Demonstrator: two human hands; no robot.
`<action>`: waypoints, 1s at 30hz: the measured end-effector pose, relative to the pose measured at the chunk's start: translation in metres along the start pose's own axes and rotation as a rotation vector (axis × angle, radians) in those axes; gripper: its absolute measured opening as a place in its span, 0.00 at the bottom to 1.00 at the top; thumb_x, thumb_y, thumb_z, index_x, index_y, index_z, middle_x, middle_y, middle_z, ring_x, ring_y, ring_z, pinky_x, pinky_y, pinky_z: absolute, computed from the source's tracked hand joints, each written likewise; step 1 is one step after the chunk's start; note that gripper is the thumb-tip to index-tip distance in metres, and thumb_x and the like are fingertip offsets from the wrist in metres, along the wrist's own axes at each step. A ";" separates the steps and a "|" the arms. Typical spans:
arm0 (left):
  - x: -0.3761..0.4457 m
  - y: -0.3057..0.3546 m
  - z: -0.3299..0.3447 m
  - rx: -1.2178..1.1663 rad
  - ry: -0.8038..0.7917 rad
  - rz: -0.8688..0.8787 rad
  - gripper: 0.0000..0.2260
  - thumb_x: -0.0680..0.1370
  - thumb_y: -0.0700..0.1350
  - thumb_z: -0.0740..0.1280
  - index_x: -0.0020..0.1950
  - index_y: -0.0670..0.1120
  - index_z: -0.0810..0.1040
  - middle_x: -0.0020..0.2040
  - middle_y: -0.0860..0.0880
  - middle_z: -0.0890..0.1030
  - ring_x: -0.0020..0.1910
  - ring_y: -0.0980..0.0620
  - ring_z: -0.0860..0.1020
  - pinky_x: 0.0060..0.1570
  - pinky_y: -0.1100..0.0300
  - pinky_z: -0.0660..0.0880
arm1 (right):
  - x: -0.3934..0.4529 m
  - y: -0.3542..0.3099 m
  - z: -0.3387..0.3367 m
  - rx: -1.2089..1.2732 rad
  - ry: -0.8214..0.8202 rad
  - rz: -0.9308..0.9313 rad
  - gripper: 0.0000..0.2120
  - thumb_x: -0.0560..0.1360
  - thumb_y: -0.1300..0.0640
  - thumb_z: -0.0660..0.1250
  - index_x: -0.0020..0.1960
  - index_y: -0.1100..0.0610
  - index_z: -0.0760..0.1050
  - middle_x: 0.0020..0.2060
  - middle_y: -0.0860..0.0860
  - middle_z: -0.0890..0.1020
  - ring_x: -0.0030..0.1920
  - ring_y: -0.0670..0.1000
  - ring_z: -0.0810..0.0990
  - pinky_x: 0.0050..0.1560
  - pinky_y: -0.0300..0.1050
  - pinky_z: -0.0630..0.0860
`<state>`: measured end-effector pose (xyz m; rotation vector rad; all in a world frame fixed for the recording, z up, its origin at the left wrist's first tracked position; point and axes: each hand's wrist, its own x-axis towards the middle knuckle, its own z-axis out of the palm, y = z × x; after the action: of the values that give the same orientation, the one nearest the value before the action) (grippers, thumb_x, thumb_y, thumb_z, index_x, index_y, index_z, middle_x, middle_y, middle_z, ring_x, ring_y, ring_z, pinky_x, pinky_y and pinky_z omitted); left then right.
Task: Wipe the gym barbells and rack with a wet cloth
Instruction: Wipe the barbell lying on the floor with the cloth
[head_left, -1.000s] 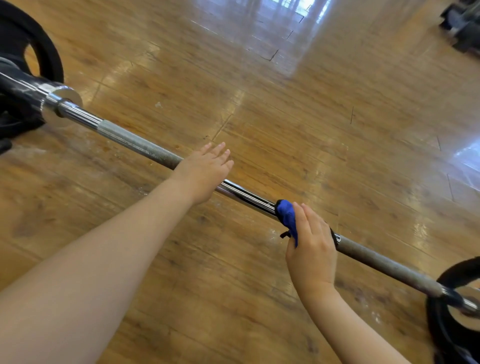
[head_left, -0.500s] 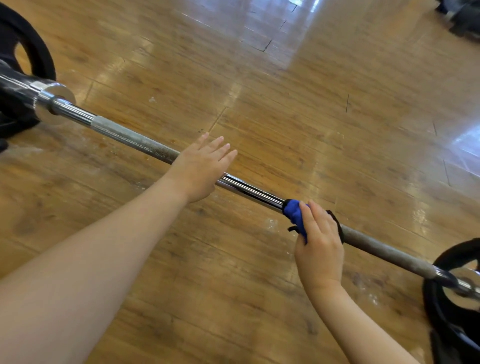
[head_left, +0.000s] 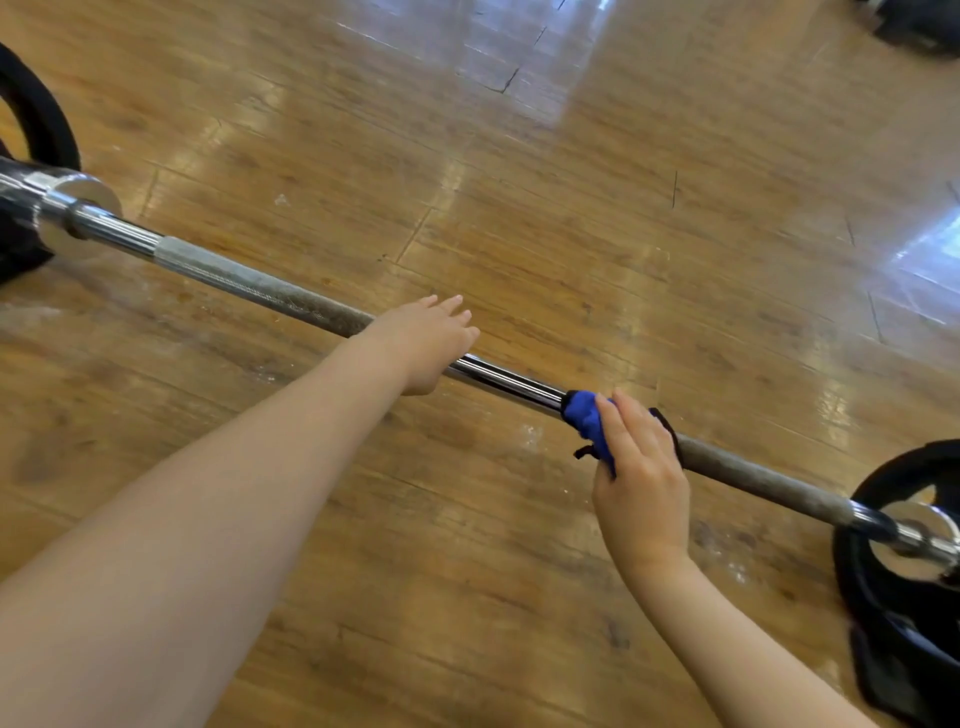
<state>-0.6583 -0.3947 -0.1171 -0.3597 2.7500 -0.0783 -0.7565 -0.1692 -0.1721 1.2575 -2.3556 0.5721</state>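
blue cloth (head_left: 587, 423), clamped by right hand (head_left: 641, 467), has slid along barbell (head_left: 260, 285); flat left hand (head_left: 423, 340) steadies it, wiping continues.

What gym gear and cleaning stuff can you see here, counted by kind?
Barbell: 1
Black weight plates: 2, one at the left end, one at the right end
Blue cloth: 1
Total: 4
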 end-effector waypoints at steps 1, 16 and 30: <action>0.000 -0.001 0.000 -0.010 -0.008 0.001 0.30 0.77 0.31 0.57 0.77 0.43 0.51 0.78 0.44 0.50 0.77 0.48 0.46 0.74 0.54 0.47 | 0.002 -0.005 0.001 -0.001 0.007 0.013 0.22 0.65 0.72 0.62 0.58 0.67 0.78 0.56 0.63 0.80 0.53 0.64 0.80 0.59 0.57 0.74; -0.002 0.002 0.005 -0.020 0.043 -0.037 0.31 0.76 0.30 0.56 0.77 0.43 0.49 0.78 0.45 0.52 0.77 0.49 0.47 0.75 0.56 0.47 | -0.002 0.010 -0.004 0.038 -0.010 -0.065 0.20 0.68 0.71 0.60 0.59 0.67 0.77 0.56 0.62 0.79 0.54 0.64 0.79 0.58 0.57 0.74; -0.001 0.001 0.007 -0.038 0.060 -0.040 0.30 0.76 0.32 0.59 0.77 0.43 0.53 0.78 0.46 0.54 0.77 0.50 0.48 0.74 0.56 0.47 | 0.031 -0.005 0.014 0.020 -0.045 -0.339 0.20 0.69 0.67 0.58 0.60 0.61 0.70 0.52 0.57 0.81 0.46 0.57 0.81 0.47 0.48 0.76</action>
<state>-0.6548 -0.3930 -0.1232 -0.4288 2.8073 -0.0482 -0.7698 -0.2003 -0.1668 1.6480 -2.1065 0.4606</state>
